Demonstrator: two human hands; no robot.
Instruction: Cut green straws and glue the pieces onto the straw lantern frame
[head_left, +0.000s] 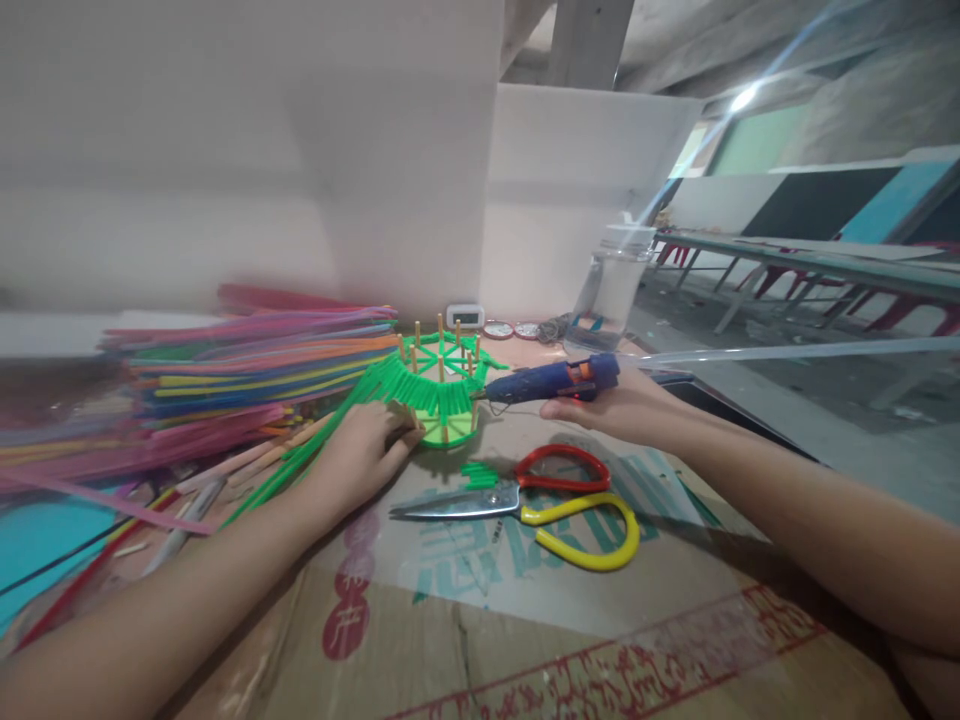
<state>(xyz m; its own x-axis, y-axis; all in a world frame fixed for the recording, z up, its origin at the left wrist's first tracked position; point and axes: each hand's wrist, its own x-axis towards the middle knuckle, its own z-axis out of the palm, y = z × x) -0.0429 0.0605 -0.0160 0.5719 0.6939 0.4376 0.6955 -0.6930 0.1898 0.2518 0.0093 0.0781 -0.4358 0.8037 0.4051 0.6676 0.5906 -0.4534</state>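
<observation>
Green frame (pixel 441 392) pinched at its left edge by left hand (pixel 371 445), blue glue gun (pixel 544 382) gripped in right hand (pixel 615 405)

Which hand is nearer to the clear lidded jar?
Right. The right hand, holding the blue glue gun, is just in front of the jar; the left hand is farther off to its left, at the green frame.

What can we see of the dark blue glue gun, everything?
The dark blue glue gun looks plastic, with orange parts and a small red glow toward its rear. Held roughly level in the right hand, its nozzle points left at the green woven craft piece; whether they touch is unclear. A long translucent rod trails from its rear.
</observation>
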